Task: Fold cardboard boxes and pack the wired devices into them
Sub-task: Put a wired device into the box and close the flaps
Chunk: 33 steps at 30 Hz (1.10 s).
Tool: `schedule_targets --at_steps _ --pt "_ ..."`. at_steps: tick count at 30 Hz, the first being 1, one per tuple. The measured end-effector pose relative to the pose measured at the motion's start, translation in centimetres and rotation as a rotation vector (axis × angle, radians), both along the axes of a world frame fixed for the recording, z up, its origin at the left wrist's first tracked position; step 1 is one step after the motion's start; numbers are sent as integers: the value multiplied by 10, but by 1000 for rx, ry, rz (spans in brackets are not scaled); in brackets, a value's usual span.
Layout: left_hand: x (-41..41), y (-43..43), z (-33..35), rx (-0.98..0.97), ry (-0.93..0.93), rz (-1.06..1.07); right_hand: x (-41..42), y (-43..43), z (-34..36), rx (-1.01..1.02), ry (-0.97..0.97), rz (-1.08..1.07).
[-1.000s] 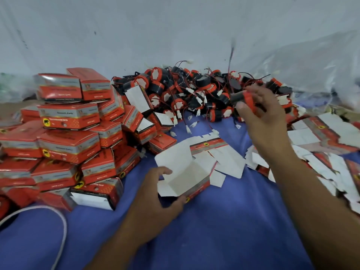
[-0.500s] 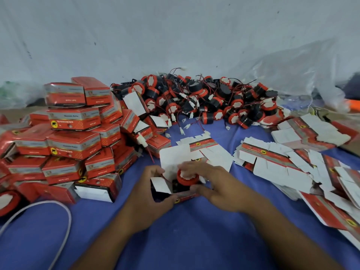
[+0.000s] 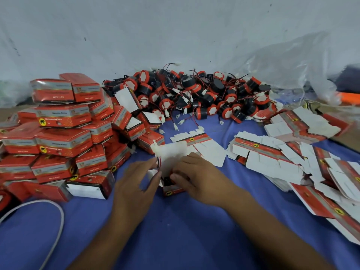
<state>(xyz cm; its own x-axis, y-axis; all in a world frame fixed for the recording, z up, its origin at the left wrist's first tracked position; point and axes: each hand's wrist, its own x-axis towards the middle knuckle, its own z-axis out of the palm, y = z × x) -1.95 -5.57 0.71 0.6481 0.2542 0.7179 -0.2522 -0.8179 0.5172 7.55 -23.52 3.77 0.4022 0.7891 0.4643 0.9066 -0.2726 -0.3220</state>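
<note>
A small red cardboard box with its white flap raised sits on the blue cloth between my hands. A black wired device lies inside it, its red wire and white plug sticking up at the left. My left hand holds the box's left side. My right hand grips the right side with fingers curled over the opening. Loose black-and-red wired devices are heaped at the back centre. Flat unfolded boxes lie spread on the right.
A big pile of closed red boxes fills the left side. A white cable curves over the cloth at lower left. Clear plastic sheeting bunches at the back right against the pale wall.
My right hand carried a device from the back heap down to the box. The device has sunk into the box; both hands now hold it with the flap up.
</note>
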Motion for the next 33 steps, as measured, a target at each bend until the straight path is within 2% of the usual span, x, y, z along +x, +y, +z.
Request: schedule_targets --at_steps 4,8,12,16,18,20,23,27,29,33 --pt "6 -3 -6 120 -17 -121 -3 4 2 -69 -5 -85" --pt "8 -4 -6 85 90 -183 0 -3 4 -25 43 -17" --pt "11 -7 -1 164 94 -115 3 -6 1 87 177 80" --pt "14 -8 0 336 114 -121 0 -1 -8 260 327 -30" --pt "13 -8 3 335 164 -160 -3 2 -8 331 470 -49" --pt "12 -9 6 328 189 -165 -5 6 -8 384 504 -42" --pt "10 -13 9 160 225 -145 -9 11 -6 433 598 -60" --pt "6 -19 5 -298 279 -86 -9 18 -10 477 697 -188" --pt "4 -21 2 -383 215 -26 -10 23 -14 419 641 -254" --pt "0 -18 2 -410 85 108 -13 34 -13 301 537 -317"
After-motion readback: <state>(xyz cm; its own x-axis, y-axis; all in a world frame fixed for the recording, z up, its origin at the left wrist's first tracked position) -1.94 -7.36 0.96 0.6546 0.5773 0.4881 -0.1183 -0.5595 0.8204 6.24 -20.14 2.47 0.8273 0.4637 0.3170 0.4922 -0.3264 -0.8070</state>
